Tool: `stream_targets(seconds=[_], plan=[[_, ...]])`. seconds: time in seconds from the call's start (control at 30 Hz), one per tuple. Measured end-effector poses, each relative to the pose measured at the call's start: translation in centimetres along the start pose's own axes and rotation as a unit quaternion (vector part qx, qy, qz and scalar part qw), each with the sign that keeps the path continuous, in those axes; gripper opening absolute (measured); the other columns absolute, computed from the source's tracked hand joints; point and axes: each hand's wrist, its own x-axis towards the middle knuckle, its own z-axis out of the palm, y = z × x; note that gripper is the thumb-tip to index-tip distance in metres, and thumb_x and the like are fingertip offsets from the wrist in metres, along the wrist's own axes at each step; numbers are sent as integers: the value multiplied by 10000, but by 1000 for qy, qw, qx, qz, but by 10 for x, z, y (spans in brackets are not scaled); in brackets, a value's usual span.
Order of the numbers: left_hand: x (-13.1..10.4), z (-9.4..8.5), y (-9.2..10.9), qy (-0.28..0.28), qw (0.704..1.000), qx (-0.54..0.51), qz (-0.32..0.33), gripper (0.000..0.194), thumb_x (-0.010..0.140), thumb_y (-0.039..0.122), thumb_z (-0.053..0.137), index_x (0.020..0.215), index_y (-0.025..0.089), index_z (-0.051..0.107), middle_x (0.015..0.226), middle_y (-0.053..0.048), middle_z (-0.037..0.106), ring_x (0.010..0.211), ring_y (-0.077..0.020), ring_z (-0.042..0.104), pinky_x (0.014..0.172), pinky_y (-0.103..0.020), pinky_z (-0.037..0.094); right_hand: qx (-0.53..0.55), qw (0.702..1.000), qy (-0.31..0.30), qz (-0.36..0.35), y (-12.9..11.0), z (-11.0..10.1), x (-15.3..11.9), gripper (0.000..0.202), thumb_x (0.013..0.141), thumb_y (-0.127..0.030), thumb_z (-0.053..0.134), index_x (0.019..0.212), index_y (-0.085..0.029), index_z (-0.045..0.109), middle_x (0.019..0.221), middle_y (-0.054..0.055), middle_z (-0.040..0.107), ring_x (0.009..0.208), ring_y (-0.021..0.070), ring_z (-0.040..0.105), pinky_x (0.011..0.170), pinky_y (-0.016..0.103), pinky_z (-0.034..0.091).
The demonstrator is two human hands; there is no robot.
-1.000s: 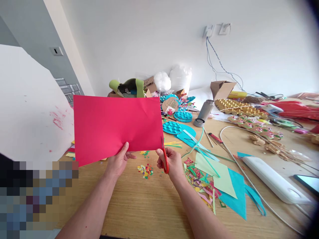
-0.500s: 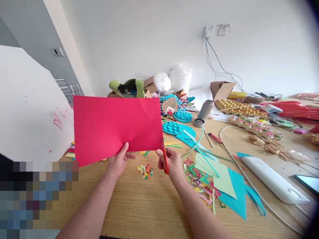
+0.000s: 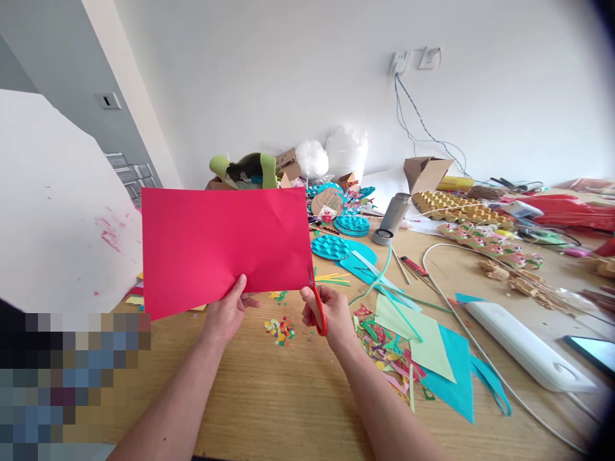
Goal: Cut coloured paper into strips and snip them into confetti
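Note:
A large red sheet of paper (image 3: 221,243) is held up in front of me by my left hand (image 3: 231,312), its thumb on the near face at the lower edge and the other fingers behind. In my right hand (image 3: 330,315) are red-handled scissors (image 3: 318,314), with fingers wrapped round the handles. Their blades point up along the sheet's lower right edge; whether they bite into the paper I cannot tell. On the table below lies a small heap of coloured paper dots (image 3: 279,330). Right of my right hand are paper scraps (image 3: 389,358).
Pale green paper (image 3: 427,342) overlaps blue paper (image 3: 454,371) at the right. Beyond stand a grey flask (image 3: 394,218), blue bumpy discs (image 3: 331,246) and egg-carton pieces (image 3: 464,208). A white cable (image 3: 427,262) loops past a long white device (image 3: 528,346). A white board (image 3: 57,192) rises at left.
Both hands stay nearly in place on the sheet and the scissors. The scissor handles look very slightly shifted, and the sheet's top right corner is a touch further left.

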Motion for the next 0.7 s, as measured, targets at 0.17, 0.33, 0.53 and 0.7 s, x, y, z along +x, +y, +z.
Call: stream_targets(seconds=[0.17, 0.33, 0.53, 0.7], plan=[[0, 0, 0, -4, 1000, 3, 0, 461, 624, 259, 773, 1058, 255, 617, 972, 7, 701, 674, -159, 665, 431, -211, 510, 2, 1000, -5, 3, -1, -1, 0, 438, 614, -528, 727, 567, -179, 466, 417, -5, 559, 332, 110, 500, 339, 188, 373], [0, -1, -2, -15, 1000, 8, -2, 460, 636, 257, 767, 1071, 239, 618, 982, 6, 695, 680, -144, 663, 454, -210, 523, 5, 1000, 5, -2, -5, -1, -1, 445, 617, -544, 718, 570, -173, 477, 433, 3, 575, 344, 111, 514, 344, 185, 365], [-1, -1, -3, -22, 1000, 13, 0, 434, 639, 261, 765, 1050, 233, 630, 983, -10, 698, 695, -159, 664, 483, -231, 544, 10, 1000, 12, -6, -10, 0, -2, 456, 598, -572, 708, 569, -170, 495, 452, 10, 577, 368, 111, 520, 368, 196, 383], [-2, -1, -3, -34, 999, 19, 7, 449, 647, 273, 760, 1073, 238, 621, 1001, -15, 695, 733, -171, 669, 486, -232, 545, 18, 1000, 16, -5, -10, 0, -1, 441, 588, -550, 722, 556, -170, 501, 446, 7, 569, 366, 107, 517, 364, 192, 385]])
